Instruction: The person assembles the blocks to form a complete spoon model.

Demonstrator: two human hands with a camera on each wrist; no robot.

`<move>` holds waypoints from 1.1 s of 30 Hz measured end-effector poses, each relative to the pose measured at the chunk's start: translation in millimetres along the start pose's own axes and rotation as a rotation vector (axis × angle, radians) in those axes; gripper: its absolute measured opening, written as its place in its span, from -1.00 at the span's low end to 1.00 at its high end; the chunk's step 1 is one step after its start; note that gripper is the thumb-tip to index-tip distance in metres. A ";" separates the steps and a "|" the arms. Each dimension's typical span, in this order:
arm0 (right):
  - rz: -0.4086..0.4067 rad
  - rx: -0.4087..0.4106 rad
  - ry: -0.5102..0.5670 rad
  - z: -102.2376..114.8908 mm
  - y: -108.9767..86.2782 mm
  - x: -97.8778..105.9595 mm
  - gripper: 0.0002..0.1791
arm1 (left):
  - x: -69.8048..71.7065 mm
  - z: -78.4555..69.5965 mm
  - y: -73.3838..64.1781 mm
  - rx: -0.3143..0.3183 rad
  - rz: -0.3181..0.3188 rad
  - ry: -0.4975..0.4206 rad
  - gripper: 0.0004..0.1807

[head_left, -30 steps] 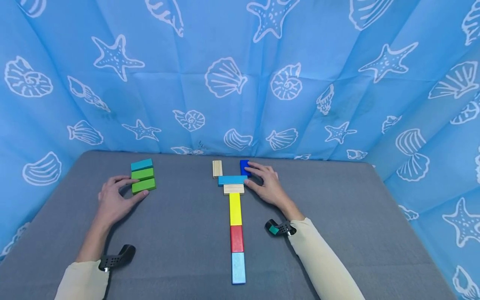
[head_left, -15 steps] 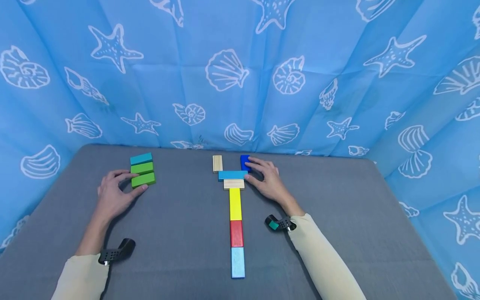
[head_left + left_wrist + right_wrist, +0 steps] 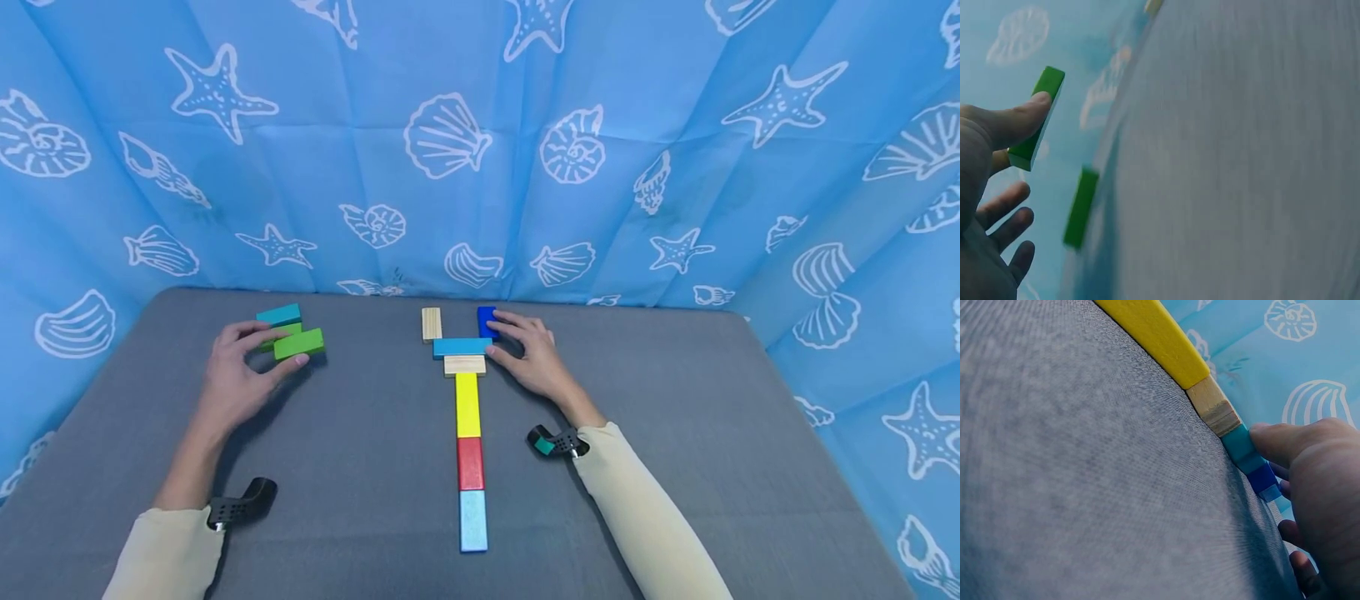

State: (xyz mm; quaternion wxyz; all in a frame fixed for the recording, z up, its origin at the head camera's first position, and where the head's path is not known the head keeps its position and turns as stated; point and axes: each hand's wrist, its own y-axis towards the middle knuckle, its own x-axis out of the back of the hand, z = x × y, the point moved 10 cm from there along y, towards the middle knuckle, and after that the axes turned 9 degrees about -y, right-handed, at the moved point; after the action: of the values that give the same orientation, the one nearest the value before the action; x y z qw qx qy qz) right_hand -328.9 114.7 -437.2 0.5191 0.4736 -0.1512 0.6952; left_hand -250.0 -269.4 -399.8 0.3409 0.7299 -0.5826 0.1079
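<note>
Left of the smooth sky-blue oblong block (image 3: 459, 347), the left hand (image 3: 238, 375) pinches a sharp-edged green oblong block (image 3: 300, 342); behind the sky-blue block's right end, the right hand (image 3: 532, 357) touches a smooth dark-blue rectangular block (image 3: 485, 322), grip unclear

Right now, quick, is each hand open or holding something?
Left hand: closed, holding a green block.
Right hand: fingertips at the dark blue block; can't tell if it's gripping.

The left hand (image 3: 234, 382) has picked up the nearest green block (image 3: 300, 343), which lay on the table (image 3: 375, 467) a second ago. Held between thumb and finger, it has shifted rightward and now partly covers the other green block (image 3: 287, 331).
</note>
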 end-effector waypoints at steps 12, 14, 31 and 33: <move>0.010 -0.008 0.005 1.0 0.5 0.3 -0.48 | -75.9 -64.9 18.5 -0.057 0.159 -0.130 -0.53; 0.004 0.000 0.005 1.7 0.2 1.2 -0.48 | -92.8 -72.5 24.5 -0.049 0.187 -0.127 -0.52; 0.022 -0.012 0.007 -0.9 0.1 -1.0 -0.48 | -197.7 -89.6 61.6 0.071 0.279 0.032 -0.52; 0.018 -0.007 0.005 0.3 0.4 -0.6 -0.47 | -200.3 -88.6 61.6 0.076 0.277 0.036 -0.50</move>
State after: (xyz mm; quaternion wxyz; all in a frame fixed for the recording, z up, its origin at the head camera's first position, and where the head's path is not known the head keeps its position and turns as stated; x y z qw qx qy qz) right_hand -329.1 114.0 -437.4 0.5149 0.4689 -0.1566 0.7004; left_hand -345.4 -64.0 -422.1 0.3053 0.6528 -0.6670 0.1892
